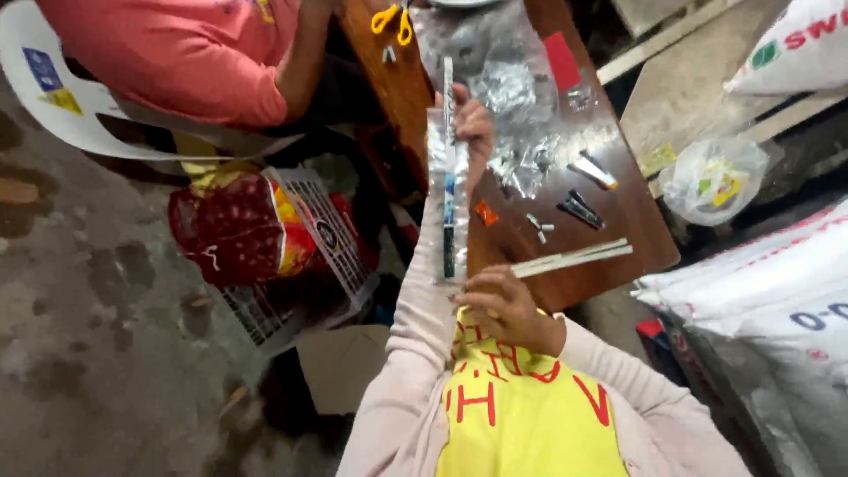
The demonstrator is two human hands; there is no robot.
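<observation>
Head view: left hand (474, 124) half hidden behind clear packet strip (449, 199).

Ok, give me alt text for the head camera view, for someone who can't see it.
Looking down, a person's left hand and right hand stretch a long clear plastic strip between them over a wooden table. Pale sticks, small dark tools and crumpled plastic lie on the table; another person in a pink shirt sits nearby.
</observation>
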